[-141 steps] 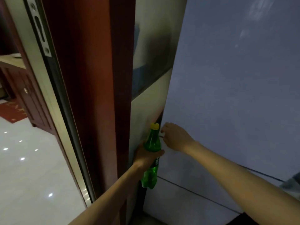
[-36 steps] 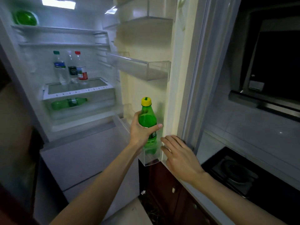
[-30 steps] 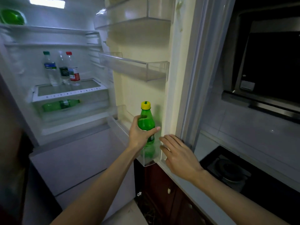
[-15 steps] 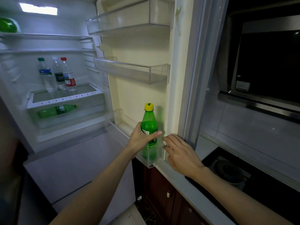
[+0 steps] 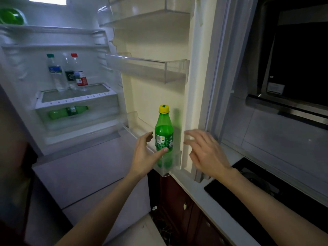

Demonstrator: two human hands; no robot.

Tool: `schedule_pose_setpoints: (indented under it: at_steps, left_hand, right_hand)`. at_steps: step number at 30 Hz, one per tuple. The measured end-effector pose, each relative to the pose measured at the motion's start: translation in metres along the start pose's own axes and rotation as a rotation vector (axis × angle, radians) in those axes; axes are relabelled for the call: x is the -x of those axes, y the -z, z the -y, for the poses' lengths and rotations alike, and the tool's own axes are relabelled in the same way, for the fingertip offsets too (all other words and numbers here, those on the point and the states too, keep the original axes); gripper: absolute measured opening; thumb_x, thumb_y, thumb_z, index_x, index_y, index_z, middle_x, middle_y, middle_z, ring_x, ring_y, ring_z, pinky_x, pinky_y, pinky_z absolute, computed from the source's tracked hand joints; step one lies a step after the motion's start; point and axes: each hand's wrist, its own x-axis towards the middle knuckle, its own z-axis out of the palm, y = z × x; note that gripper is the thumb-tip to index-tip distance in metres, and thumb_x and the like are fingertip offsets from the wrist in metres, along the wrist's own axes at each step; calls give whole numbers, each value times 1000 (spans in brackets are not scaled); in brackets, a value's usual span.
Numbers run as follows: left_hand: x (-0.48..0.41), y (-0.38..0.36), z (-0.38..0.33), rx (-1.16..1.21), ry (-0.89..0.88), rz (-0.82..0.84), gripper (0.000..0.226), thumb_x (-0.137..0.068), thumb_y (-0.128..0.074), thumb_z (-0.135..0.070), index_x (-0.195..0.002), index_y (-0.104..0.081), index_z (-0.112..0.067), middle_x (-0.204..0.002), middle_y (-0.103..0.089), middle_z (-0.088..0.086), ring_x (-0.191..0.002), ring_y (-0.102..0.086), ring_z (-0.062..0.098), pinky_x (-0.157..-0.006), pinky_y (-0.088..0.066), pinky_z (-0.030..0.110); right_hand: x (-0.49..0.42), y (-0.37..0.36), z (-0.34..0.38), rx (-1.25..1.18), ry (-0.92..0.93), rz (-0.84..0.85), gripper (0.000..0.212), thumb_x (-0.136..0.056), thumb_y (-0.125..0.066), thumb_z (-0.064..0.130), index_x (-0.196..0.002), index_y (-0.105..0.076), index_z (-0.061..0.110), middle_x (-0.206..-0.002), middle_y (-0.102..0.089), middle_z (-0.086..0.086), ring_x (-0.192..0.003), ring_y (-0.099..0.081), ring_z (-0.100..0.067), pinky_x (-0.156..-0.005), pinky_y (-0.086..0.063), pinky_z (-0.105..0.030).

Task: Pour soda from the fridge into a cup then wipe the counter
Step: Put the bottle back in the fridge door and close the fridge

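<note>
A green soda bottle with a yellow cap stands upright in the lowest bin of the open fridge door. My left hand is just left of it, fingers spread, with only the thumb tip near the label. My right hand hovers open to the right of the bottle, in front of the door's edge, touching nothing. A second green soda bottle lies on its side in the fridge drawer. The white counter runs along the lower right.
Three clear bottles stand on the fridge's glass shelf. A green round object sits on the top shelf. Empty door bins hang above. A black stove top sits in the counter, with a dark range hood above it.
My left hand has let go of the green soda bottle, which now stands in the door bin. My right hand has lifted off the door's edge and spread open.
</note>
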Motion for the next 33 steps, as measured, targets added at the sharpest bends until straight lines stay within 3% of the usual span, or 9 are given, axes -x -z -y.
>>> schedule_pose_setpoints:
  at_steps: [4, 8, 12, 15, 20, 24, 26, 30, 33]
  left_hand:
    - [20, 14, 6, 81, 44, -184, 35, -90, -67, -18, -123, -56, -19, -120, -57, -1, -111, -55, 12, -96, -47, 30]
    - [41, 14, 13, 111, 228, -198, 32, -96, -57, -19, -128, -57, -16, -125, -57, 2, -104, -56, 7, -77, -42, 10]
    - [61, 8, 18, 124, 295, -222, 32, -97, -56, -14, -128, -59, -13, -123, -61, 0, -96, -58, -2, -68, -46, 6]
    - [72, 5, 18, 118, 329, -234, 32, -96, -55, -12, -128, -60, -12, -122, -64, 2, -101, -62, 11, -71, -47, 12]
    - [95, 0, 9, 114, 311, -410, 26, -92, -56, -5, -108, -64, -23, -110, -66, -1, -91, -62, -3, -70, -48, 10]
    - [115, 3, -1, 49, 227, -461, 27, -89, -58, 1, -107, -67, -17, -103, -64, 0, -88, -60, -7, -71, -49, 6]
    - [124, 8, -4, 6, 200, -455, 28, -88, -58, 3, -108, -67, -15, -103, -63, -1, -91, -60, -5, -72, -48, 5]
    - [138, 22, -2, -14, 210, -510, 28, -88, -60, 3, -110, -67, -13, -104, -64, 1, -93, -61, -1, -73, -47, 5]
    - [145, 39, 2, -36, 248, -583, 29, -88, -58, 2, -111, -68, -13, -105, -65, -2, -93, -61, -5, -74, -46, 3]
  right_hand:
    - [-25, 20, -15, -100, -214, -370, 37, -73, -54, -2, -108, -58, 7, -119, -45, -11, -102, -47, -32, -82, -43, -38]
    - [-50, 32, -23, -253, -602, -630, 56, -70, -51, -7, -125, -50, 3, -130, -40, -25, -121, -40, -34, -102, -29, -17]
    - [-57, 31, -14, -294, -677, -701, 62, -70, -47, -11, -131, -48, -3, -138, -39, -26, -125, -39, -33, -102, -21, -6]
    - [-59, 35, -10, -336, -704, -710, 62, -69, -47, -8, -130, -51, 0, -138, -40, -24, -124, -39, -33, -100, -21, -5]
    - [-51, 33, 10, -398, -504, -732, 52, -69, -50, -14, -119, -59, -4, -130, -43, -28, -122, -37, -27, -104, -32, -28]
    - [-55, 25, 26, -430, -219, -720, 44, -72, -51, -8, -113, -66, -1, -128, -42, -18, -112, -39, -17, -84, -44, -56]
    - [-64, 23, 37, -403, -92, -692, 43, -74, -51, -3, -112, -69, 1, -127, -41, -11, -109, -41, -17, -84, -45, -54]
    - [-85, 22, 69, -307, 95, -617, 43, -77, -52, 2, -115, -71, 9, -129, -43, -10, -108, -49, -32, -105, -24, -23]
    - [-103, 14, 97, -362, 176, -573, 41, -87, -43, 9, -117, -70, 12, -133, -42, -7, -110, -45, -31, -103, -30, -27]
